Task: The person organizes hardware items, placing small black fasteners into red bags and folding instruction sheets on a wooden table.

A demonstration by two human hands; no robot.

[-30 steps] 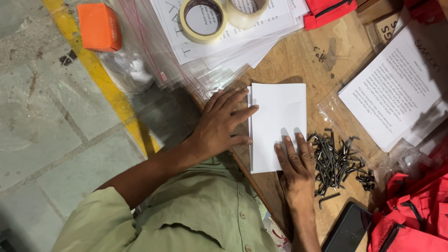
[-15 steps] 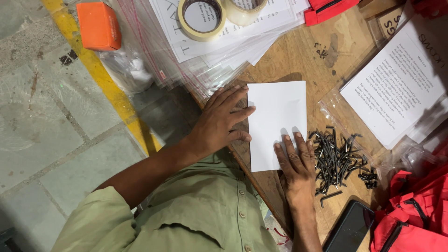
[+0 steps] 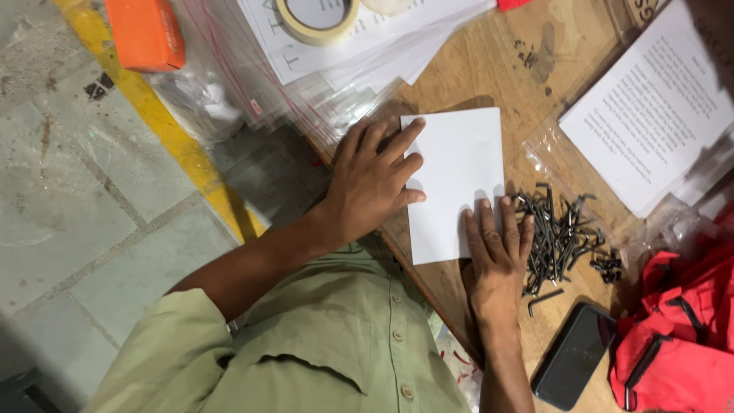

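Left hand [image 3: 375,183] lies flat, fingers spread, on the 9 o'clock edge of a blank white rectangular paper sheet [image 3: 457,180] on the wooden table [image 3: 489,69]. Right hand [image 3: 497,252], fingers together and flat, presses the sheet's 5 o'clock corner; a pile of dark metal hex keys [image 3: 562,237] lies just beside it at 3 o'clock.

Grey tiled floor [image 3: 69,229] (yellow stripe [image 3: 164,130])
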